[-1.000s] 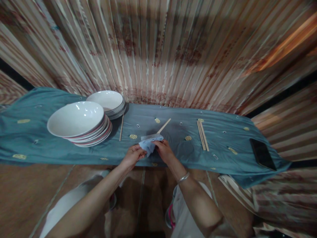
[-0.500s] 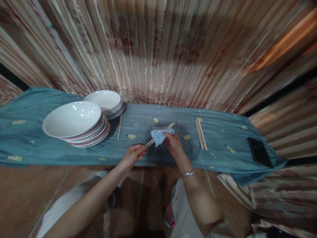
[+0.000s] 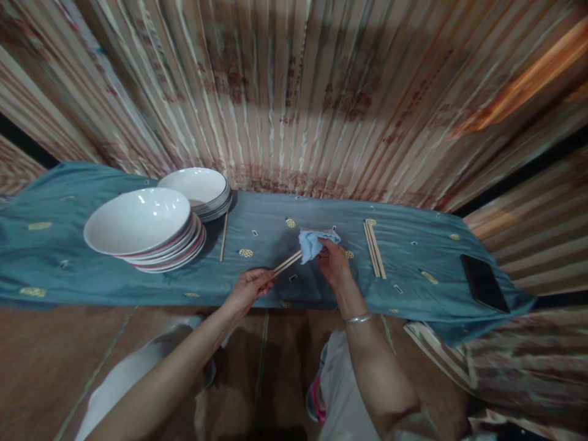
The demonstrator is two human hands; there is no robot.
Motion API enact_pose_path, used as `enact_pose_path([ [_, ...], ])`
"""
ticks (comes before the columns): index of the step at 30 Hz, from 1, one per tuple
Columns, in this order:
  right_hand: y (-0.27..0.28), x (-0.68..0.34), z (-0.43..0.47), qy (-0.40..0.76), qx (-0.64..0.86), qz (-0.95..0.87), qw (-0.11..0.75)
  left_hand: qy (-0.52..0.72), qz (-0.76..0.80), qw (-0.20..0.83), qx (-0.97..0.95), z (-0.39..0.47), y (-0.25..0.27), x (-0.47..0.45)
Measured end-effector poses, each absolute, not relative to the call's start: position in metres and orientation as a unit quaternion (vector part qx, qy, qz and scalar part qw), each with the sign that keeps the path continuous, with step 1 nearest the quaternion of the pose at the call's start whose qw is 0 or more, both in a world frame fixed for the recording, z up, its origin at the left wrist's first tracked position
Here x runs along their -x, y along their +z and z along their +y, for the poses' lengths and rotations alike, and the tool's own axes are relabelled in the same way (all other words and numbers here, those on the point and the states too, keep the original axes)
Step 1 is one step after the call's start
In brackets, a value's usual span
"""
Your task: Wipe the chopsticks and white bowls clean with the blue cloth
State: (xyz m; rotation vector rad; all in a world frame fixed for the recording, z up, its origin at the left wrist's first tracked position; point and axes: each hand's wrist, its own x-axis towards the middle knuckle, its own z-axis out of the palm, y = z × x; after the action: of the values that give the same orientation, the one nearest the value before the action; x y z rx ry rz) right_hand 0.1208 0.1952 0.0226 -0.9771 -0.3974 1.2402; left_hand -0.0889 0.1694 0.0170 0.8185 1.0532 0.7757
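My left hand (image 3: 252, 288) is closed round the near end of a pair of wooden chopsticks (image 3: 287, 263), which slant up to the right over the table. A light blue cloth (image 3: 313, 244) is bunched in my right hand (image 3: 334, 262), and it wraps the far part of the chopsticks, hiding their tips. Right of this hand, more chopsticks (image 3: 375, 250) lie side by side on the cloth-covered table. A single chopstick (image 3: 223, 236) lies to the left, just in front of the rear bowls.
A tall stack of white bowls (image 3: 140, 223) stands at the left of the blue-green tablecloth (image 3: 261, 211). Behind it is a lower stack of bowls (image 3: 197, 187). A black phone (image 3: 484, 283) lies near the right end. Pleated curtains (image 3: 294, 92) hang behind the table.
My right hand and the blue cloth have slid to the right, toward the far ends of the chopsticks, covering the tips that showed before. My left hand keeps its hold, nearly in place.
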Motion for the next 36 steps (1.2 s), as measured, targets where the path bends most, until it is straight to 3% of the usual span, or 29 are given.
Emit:
enact_pose_path([
  [13, 0.016, -0.056, 0.175, 0.627, 0.449, -0.227, 0.594, 0.392, 0.457, 0.716, -0.352, 0.173, 0.018, 0.081],
  [20, 0.02, -0.066, 0.174, 0.637, 0.447, -0.239, 0.581, 0.349, 0.46, 0.686, -0.443, 0.18, 0.026, 0.087],
  [23, 0.022, -0.073, 0.172, 0.645, 0.451, -0.251, 0.564, 0.387, 0.482, 0.653, -0.437, 0.188, 0.032, 0.094],
  [27, 0.023, -0.072, 0.163, 0.683, 0.448, -0.292, 0.497, 0.451, 0.481, 0.62, -0.425, 0.196, 0.038, 0.098],
  [36, 0.021, -0.06, 0.149, 0.723, 0.429, -0.394, 0.371, 0.43, 0.467, 0.656, -0.409, 0.191, 0.04, 0.092],
])
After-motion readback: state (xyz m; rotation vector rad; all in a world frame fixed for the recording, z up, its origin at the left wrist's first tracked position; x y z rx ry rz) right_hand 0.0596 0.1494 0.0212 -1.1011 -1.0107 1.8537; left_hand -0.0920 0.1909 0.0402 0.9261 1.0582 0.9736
